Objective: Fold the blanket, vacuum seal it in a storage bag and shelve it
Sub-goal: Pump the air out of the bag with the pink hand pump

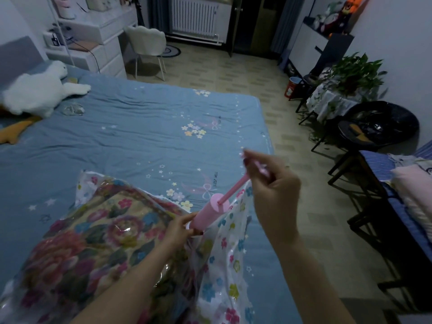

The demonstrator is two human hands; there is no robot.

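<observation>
Hands are both working a pink hand pump (209,212) at the near right part of the bed (131,127). Left hand (178,230) is gripping the base of the pump barrel, fingers curled round it, pressing it onto the storage bag (224,253). Right hand (272,190) is clenching the pump handle (260,168) (blurred, so finger detail is unclear), with the plunger rod (233,189) showing drawn out of the barrel and slanting up toward the right edge of the bed.

Storage bag is lying along the near edge of the bed, its clear plastic printed with small flowers and crinkling up around the pump. Folded blanket (77,244), with a large floral pattern, is sitting inside the bag on its left side.

Blue sheet with stars and flowers is covering the bed. White plush toy (39,90) is lying at the far left corner. Beyond the far edge a white chair (146,46) is standing beside white drawers (102,43); a potted plant (355,71) is sitting on a small table off the right edge.
</observation>
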